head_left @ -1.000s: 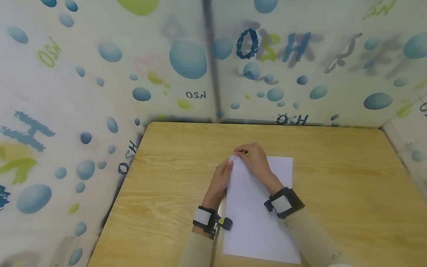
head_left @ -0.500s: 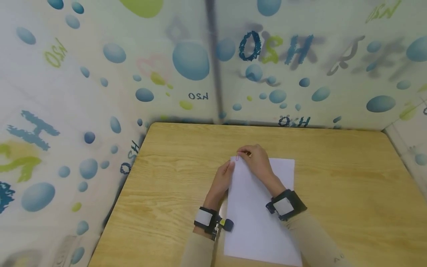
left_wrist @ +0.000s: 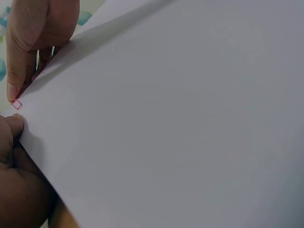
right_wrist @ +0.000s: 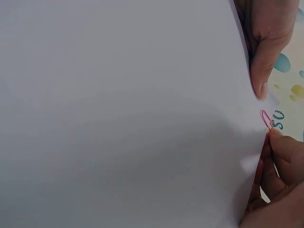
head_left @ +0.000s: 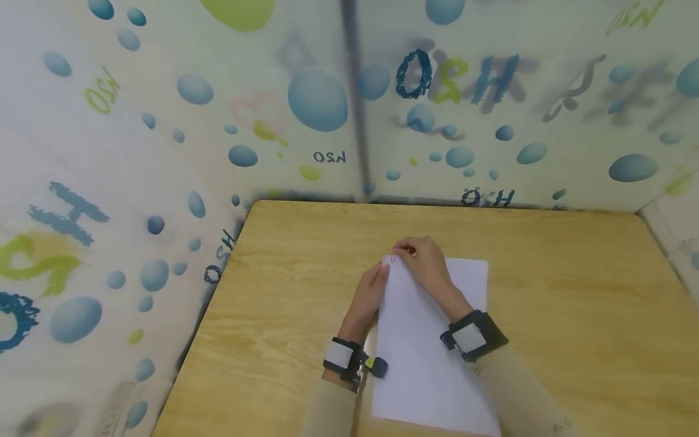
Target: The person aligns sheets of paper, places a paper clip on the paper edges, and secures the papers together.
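Observation:
A white sheet of paper (head_left: pixel 426 358) is held up by its upper left corner. My left hand (head_left: pixel 368 297) grips the paper's left edge, thumb on the front face and the other fingers behind. At the top edge near that corner sits a pink paper clip (head_left: pixel 393 257), its loop lying over the front of the paper. My right hand (head_left: pixel 428 267) pinches the clip's outer end between thumb and forefinger. In the right wrist view the paper clip (right_wrist: pixel 266 118) shows just beyond the left thumb. Whether there is more than one sheet cannot be told.
A wooden table (head_left: pixel 273 291) lies under the paper and arms. Behind and to the left stand walls covered with a printed curtain (head_left: pixel 180 152) of blue and green drops. Each wrist carries a strapped-on camera, the left wrist camera (head_left: pixel 377 366) close beside the paper.
The whole head view has shifted slightly, so everything sits a little further right. Both hands keep their hold on the paper and the paper clip, with no other clear movement.

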The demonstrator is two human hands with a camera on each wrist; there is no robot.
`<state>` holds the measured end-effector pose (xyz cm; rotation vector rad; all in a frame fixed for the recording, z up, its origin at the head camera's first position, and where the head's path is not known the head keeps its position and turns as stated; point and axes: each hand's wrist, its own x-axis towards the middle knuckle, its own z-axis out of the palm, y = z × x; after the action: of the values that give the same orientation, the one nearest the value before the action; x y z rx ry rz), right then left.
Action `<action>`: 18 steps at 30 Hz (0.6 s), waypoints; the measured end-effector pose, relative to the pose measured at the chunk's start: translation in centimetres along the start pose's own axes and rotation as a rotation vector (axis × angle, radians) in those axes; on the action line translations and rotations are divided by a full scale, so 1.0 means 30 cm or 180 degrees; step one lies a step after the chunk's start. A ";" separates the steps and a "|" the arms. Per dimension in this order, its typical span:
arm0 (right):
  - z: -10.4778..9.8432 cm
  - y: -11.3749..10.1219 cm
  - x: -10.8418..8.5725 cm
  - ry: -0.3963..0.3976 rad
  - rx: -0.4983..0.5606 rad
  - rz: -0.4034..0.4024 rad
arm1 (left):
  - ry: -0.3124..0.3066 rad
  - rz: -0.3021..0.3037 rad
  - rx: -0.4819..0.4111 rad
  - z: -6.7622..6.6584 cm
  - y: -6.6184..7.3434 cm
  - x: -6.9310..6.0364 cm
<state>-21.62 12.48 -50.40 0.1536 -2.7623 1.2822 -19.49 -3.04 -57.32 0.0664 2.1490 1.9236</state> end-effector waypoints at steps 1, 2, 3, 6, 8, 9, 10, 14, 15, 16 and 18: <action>0.001 0.002 -0.001 0.0010 0.0007 -0.0006 | 0.0010 0.0003 0.0007 0.001 -0.001 -0.001; 0.002 0.002 -0.002 0.0024 0.0019 -0.0012 | 0.0014 0.0011 0.0016 0.002 -0.003 -0.002; 0.003 0.004 -0.004 0.0029 0.0028 -0.0022 | 0.0016 0.0012 0.0003 0.002 -0.003 -0.005; 0.000 0.004 0.002 0.0014 0.0032 -0.0036 | 0.0032 -0.0030 -0.0036 0.003 0.003 -0.003; -0.002 0.004 0.002 -0.0009 0.0032 -0.0029 | 0.0027 -0.0063 -0.0059 0.003 0.003 -0.003; -0.002 0.004 0.001 -0.0019 0.0027 -0.0020 | 0.0020 -0.0079 -0.0075 0.003 0.002 -0.003; -0.002 0.004 0.000 -0.0027 0.0020 -0.0009 | 0.0012 -0.0088 -0.0086 0.003 0.001 -0.002; 0.000 0.003 0.001 -0.0023 0.0002 0.0013 | -0.0013 -0.0120 -0.0113 0.003 -0.001 0.001; 0.000 0.003 0.002 -0.0018 -0.0003 0.0014 | -0.0010 -0.0118 -0.0114 0.002 0.000 0.001; 0.001 0.003 0.002 -0.0021 -0.0008 0.0014 | -0.0006 -0.0122 -0.0115 0.003 0.000 0.002; 0.002 0.005 0.004 -0.0019 -0.0013 0.0019 | 0.0011 -0.0139 -0.0099 0.003 0.002 0.002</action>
<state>-21.74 12.54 -50.54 0.1494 -2.7723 1.2795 -19.54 -2.93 -57.28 0.0103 2.1043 1.9338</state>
